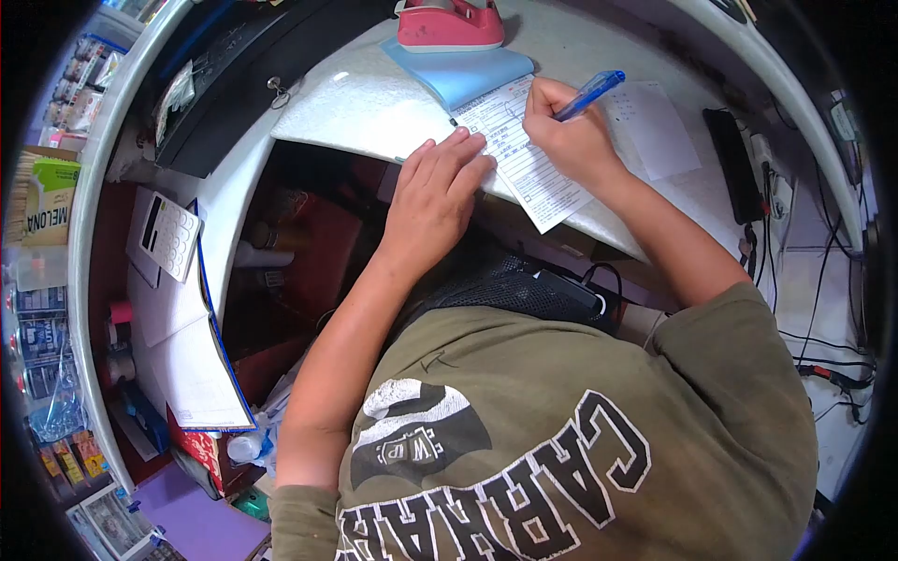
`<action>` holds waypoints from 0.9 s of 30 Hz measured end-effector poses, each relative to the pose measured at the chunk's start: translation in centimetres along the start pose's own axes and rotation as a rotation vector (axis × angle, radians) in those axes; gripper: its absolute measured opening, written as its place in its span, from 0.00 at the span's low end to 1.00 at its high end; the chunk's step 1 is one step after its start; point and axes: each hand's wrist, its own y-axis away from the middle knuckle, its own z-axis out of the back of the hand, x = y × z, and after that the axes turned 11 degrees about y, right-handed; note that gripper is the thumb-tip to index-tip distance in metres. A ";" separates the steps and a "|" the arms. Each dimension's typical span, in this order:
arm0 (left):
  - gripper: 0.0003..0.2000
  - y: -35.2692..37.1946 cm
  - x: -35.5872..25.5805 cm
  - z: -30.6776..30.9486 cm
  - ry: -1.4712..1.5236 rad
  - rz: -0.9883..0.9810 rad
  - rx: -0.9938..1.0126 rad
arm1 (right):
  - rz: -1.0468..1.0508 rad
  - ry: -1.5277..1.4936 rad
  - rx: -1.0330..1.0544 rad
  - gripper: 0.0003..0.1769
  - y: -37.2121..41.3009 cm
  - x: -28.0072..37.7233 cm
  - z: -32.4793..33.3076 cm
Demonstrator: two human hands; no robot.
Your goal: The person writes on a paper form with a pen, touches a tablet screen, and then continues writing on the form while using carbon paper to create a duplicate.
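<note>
A blue ballpoint pen point(595, 93) is gripped in my right hand point(569, 129), over a printed form point(541, 192) with handwritten lines on it. The pen's tip is hidden behind my fingers. My left hand point(436, 192) lies flat at the desk's front edge, its fingertips at the form's left edge. Beyond the form, a blue cover or sheet point(458, 73) is folded back, with a red tape dispenser point(451, 26) standing at its far end. Right of my writing hand lies a white sheet point(655, 131) with small marks.
A calculator point(170, 236) rests on an open notebook point(192, 360) at the left. Keys on a ring point(278, 92) are by the black drawer unit point(253, 75). A black power strip point(733, 166) and cables point(772, 224) run along the right side. Packaged goods point(47, 201) line the far left.
</note>
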 end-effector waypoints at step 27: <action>0.24 0.1 0.1 -0.1 0.013 -0.008 -0.013 | -0.051 -0.067 -0.079 0.09 0.0 0.2 0.0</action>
